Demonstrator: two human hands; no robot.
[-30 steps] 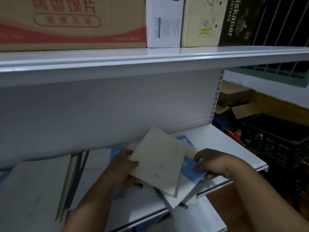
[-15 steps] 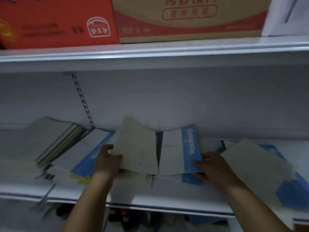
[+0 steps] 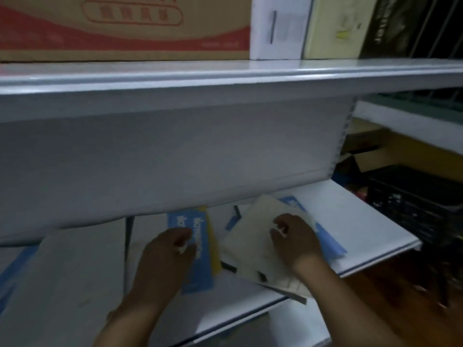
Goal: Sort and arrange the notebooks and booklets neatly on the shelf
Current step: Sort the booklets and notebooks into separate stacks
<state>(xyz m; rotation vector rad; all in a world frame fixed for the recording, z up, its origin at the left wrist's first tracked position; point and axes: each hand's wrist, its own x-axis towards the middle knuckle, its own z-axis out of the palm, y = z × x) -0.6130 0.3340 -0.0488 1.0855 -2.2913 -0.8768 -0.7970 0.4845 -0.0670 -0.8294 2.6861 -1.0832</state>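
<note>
On the white shelf [image 3: 363, 221] lie several notebooks. My left hand [image 3: 165, 256] rests with curled fingers on a white-and-blue notebook [image 3: 198, 246] that lies flat, a yellow edge showing beside it. My right hand [image 3: 295, 239] presses down on a beige notebook [image 3: 250, 244] that tops a loose, skewed pile; blue-covered notebooks [image 3: 328, 244] stick out beneath it. More pale notebooks [image 3: 65, 276] lie stacked at the left of the shelf. Whether either hand grips a cover or only rests on it is unclear in the blur.
An upper shelf [image 3: 225, 78] overhangs, carrying a cardboard box [image 3: 125, 26] and smaller boxes [image 3: 278, 26]. To the right, beyond the shelf end, stand a black crate [image 3: 413, 201] and cardboard boxes [image 3: 363, 156] on the floor. A lower shelf [image 3: 288, 329] shows below.
The view swung left, then back right. My left hand let go of the beige notebook and now lies on the blue-and-white one; my right hand moved onto the beige pile.
</note>
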